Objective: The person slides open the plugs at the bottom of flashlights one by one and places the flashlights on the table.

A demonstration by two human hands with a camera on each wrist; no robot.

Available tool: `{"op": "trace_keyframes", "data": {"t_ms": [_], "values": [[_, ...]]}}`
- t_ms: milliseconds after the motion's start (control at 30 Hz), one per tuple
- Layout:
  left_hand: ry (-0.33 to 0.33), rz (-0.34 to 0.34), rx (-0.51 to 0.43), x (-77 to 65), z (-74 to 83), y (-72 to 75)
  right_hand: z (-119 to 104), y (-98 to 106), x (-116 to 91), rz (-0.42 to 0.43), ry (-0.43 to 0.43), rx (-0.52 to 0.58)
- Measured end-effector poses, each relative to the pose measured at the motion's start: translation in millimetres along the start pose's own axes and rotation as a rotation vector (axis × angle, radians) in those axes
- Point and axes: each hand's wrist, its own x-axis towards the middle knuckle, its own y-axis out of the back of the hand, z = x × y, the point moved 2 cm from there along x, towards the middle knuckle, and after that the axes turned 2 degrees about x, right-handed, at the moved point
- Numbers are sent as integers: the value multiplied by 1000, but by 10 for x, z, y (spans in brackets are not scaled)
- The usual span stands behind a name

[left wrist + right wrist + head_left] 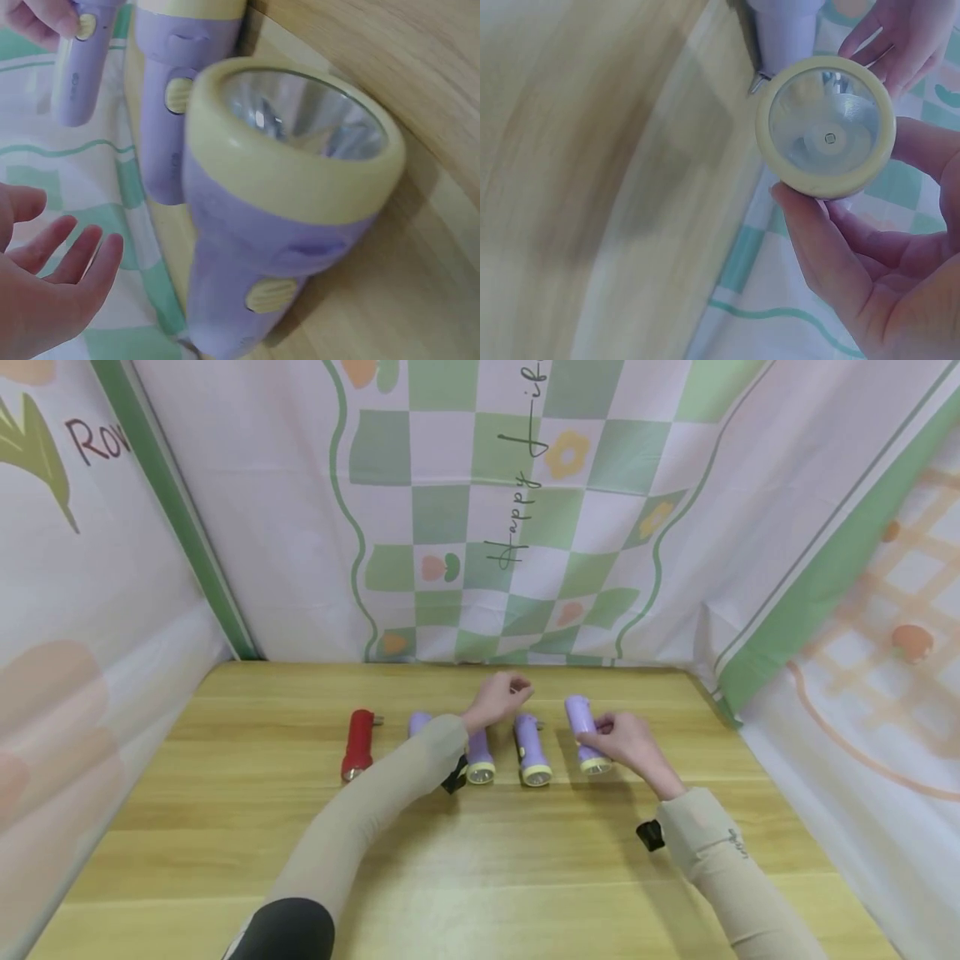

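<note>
My right hand (pixel 628 742) pinches a purple flashlight (pixel 579 717) with a cream-yellow head at the right end of a row. In the right wrist view that flashlight's lens (pixel 829 135) faces the camera, with thumb and fingers at its rim. The left hand (pixel 501 697) hovers behind the row, holding nothing, its fingers (pixel 101 262) loosely bent. Nearest to it are two purple flashlights, one (pixel 480 760) partly behind the left wrist and one (pixel 531 747) with a small metal piece at its side. Another purple flashlight (pixel 418 723) is mostly hidden by the left sleeve.
A red flashlight (pixel 360 739) lies at the row's left end on the wooden table (pixel 525 877). Patterned cloth (pixel 525 527) hangs behind the table and along both sides. Black wrist mounts show at the left sleeve (pixel 442 752) and right sleeve (pixel 701 827).
</note>
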Motion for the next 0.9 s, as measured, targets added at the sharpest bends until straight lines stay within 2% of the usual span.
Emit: {"op": "trace_keyframes", "data": {"t_ms": [433, 700, 900], "values": [[-48, 13, -21, -45, 144, 63, -148, 60, -40, 32, 39, -3], [-49, 15, -35, -79, 208, 83, -240, 97, -96, 60, 80, 17], [-81, 22, -54, -87, 298, 109, -290, 121, -134, 83, 102, 19]]}}
